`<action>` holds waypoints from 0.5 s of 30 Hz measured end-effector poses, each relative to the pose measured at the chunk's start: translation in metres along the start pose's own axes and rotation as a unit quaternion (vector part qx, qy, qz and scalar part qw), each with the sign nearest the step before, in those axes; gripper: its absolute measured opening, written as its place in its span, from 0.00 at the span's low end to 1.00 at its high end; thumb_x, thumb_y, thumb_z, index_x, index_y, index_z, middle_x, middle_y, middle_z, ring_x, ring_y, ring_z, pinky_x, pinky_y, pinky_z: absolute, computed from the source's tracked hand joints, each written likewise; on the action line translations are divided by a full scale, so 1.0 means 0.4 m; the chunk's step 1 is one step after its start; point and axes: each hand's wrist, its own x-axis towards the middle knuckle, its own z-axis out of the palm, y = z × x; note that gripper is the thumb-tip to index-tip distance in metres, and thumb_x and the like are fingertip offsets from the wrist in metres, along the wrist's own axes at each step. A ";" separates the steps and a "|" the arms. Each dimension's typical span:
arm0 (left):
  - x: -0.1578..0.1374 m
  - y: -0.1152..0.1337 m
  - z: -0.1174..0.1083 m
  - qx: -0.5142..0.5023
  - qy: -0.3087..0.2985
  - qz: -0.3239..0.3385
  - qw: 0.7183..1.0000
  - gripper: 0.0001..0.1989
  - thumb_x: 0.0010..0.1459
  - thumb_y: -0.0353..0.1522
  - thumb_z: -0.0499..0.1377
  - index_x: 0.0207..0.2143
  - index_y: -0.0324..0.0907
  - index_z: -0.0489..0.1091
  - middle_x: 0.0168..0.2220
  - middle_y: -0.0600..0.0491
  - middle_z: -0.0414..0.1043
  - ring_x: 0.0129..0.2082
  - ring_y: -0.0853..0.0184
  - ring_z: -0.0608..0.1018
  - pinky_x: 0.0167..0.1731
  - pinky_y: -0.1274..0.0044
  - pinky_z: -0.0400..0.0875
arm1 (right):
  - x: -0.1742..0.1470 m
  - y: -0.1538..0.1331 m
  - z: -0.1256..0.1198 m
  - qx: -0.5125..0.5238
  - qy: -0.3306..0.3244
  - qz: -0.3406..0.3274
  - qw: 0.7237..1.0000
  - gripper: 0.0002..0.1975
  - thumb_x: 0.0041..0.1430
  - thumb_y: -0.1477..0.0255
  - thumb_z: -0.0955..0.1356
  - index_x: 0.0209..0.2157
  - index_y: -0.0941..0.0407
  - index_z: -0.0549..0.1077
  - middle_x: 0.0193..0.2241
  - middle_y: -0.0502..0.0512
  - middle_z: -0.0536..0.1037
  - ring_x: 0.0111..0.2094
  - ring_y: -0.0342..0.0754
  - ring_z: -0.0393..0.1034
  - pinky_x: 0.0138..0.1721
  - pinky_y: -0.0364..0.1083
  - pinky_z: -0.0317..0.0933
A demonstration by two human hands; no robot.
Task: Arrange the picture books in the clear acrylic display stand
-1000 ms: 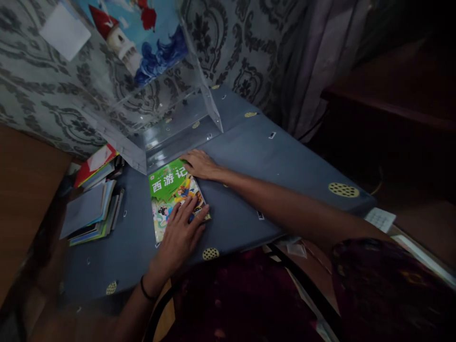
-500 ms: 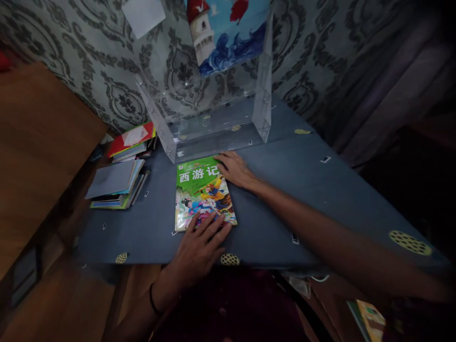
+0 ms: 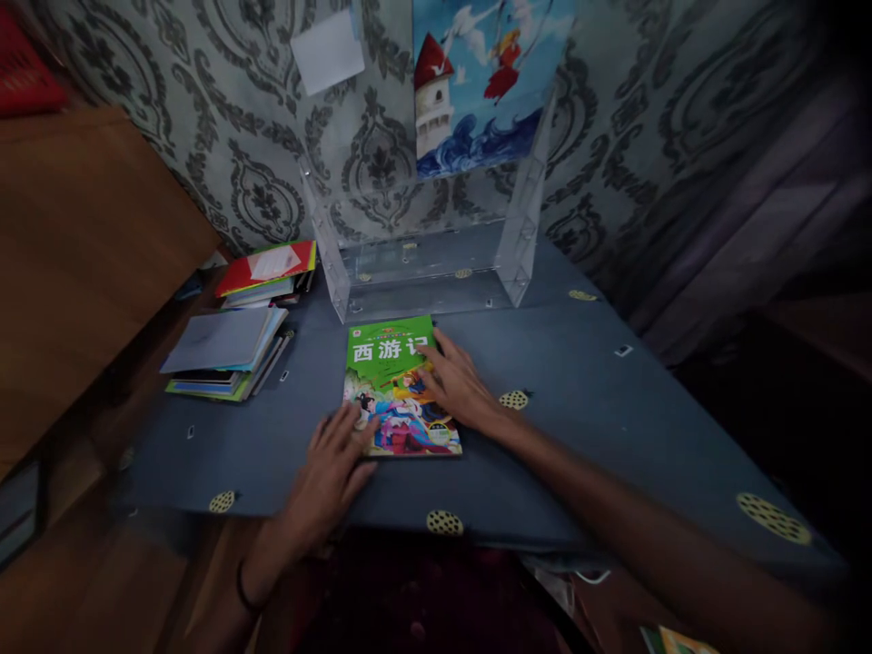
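Observation:
A green picture book (image 3: 391, 359) with white Chinese characters and colourful figures on its cover lies flat on the cloth-covered table (image 3: 586, 436). My left hand (image 3: 331, 468), a dark band at its wrist, is at the book's lower left corner with its fingers stretched and their tips by the cover's edge. Over the book's right side lies my right hand (image 3: 460, 386), fingers spread and reaching onto the cover. Neither hand is wrapped round anything. Parts of the cover are hidden under the fingers.
Behind the book stands a clear acrylic rack (image 3: 426, 291). Two piles sit to the left: a nearer book stack (image 3: 222, 350) and a farther one topped by a red book (image 3: 238, 271). A seaside picture (image 3: 490, 100) is upright at the back. A wooden cabinet (image 3: 88, 227) borders the left.
My left hand has moved from the book's bottom edge to its lower left corner. My right hand has slid from the top right corner down the right side. The view has shifted.

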 end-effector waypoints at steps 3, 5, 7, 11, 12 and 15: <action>0.029 -0.041 0.018 -0.040 0.053 -0.089 0.994 0.26 0.72 0.40 0.49 0.69 0.48 0.57 0.69 0.41 0.59 0.71 0.52 0.59 0.64 0.51 0.62 | -0.023 -0.019 0.005 0.003 0.001 -0.007 1.000 0.24 0.68 0.66 0.60 0.60 0.62 0.71 0.66 0.73 0.61 0.66 0.63 0.60 0.64 0.61 0.59; 0.056 -0.056 0.025 -0.090 0.071 -0.103 0.988 0.26 0.72 0.42 0.49 0.68 0.46 0.59 0.66 0.42 0.65 0.70 0.54 0.62 0.64 0.53 0.62 | -0.030 -0.025 0.012 0.005 0.006 -0.007 1.000 0.24 0.68 0.67 0.60 0.60 0.62 0.71 0.66 0.73 0.61 0.66 0.62 0.61 0.65 0.60 0.59; 0.081 -0.058 0.021 -0.150 0.080 -0.110 0.979 0.26 0.71 0.44 0.49 0.67 0.45 0.61 0.65 0.43 0.67 0.68 0.55 0.65 0.65 0.55 0.63 | -0.032 -0.027 0.020 0.004 0.014 -0.004 1.000 0.23 0.68 0.67 0.60 0.60 0.60 0.71 0.67 0.70 0.61 0.66 0.62 0.59 0.65 0.60 0.58; 0.106 -0.043 -0.007 -0.298 0.094 -0.175 0.934 0.28 0.69 0.47 0.51 0.65 0.42 0.64 0.65 0.43 0.67 0.66 0.55 0.69 0.65 0.58 0.62 | -0.035 -0.031 0.031 -0.008 0.021 0.004 1.000 0.24 0.69 0.69 0.58 0.62 0.60 0.69 0.67 0.71 0.61 0.68 0.63 0.56 0.67 0.62 0.56; 0.109 -0.038 -0.012 -0.345 0.104 -0.196 0.912 0.29 0.67 0.48 0.53 0.64 0.42 0.64 0.64 0.42 0.68 0.65 0.55 0.70 0.65 0.59 0.64 | -0.036 -0.033 0.032 -0.011 0.020 0.005 1.000 0.24 0.70 0.69 0.58 0.62 0.61 0.69 0.67 0.71 0.61 0.69 0.64 0.55 0.67 0.63 0.55; 0.123 -0.025 -0.017 -0.505 0.150 -0.286 0.800 0.31 0.64 0.46 0.59 0.65 0.40 0.61 0.61 0.41 0.72 0.59 0.54 0.76 0.58 0.63 0.73 | -0.036 -0.040 0.028 -0.015 0.015 0.008 1.000 0.25 0.70 0.70 0.57 0.63 0.61 0.67 0.68 0.71 0.60 0.69 0.64 0.55 0.67 0.63 0.55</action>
